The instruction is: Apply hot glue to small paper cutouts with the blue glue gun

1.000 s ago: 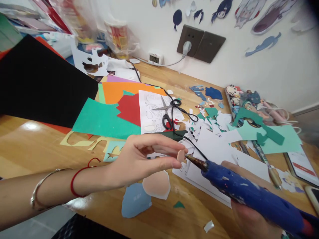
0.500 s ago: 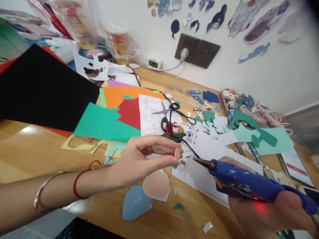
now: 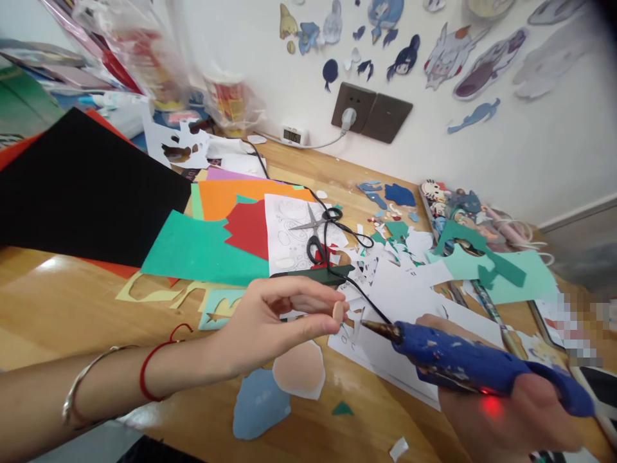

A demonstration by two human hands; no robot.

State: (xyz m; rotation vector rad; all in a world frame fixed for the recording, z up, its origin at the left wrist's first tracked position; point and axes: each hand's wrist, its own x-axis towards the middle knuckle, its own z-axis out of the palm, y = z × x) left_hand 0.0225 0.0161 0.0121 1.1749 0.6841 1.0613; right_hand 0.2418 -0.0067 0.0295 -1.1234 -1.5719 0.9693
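Left hand (image 3: pixel 270 321): pinches small peach cutout (image 3: pixel 339 312) edge-on above table's near edge, exposing its face. Right hand (image 3: pixel 501 411): clenched around blue glue gun (image 3: pixel 463 363), nozzle aimed just beside cutout. Scissors (image 3: pixel 315 231): mid-table, on paper.

A small round piece of peach paper (image 3: pixel 339 312) is pinched at the tips of the left hand (image 3: pixel 270 321), up above the wooden table. A blue glue gun (image 3: pixel 472 366) with paint spots sits in the right hand (image 3: pixel 506 418). Its brown tip points at the paper piece, near but not touching. A red light glows on it.
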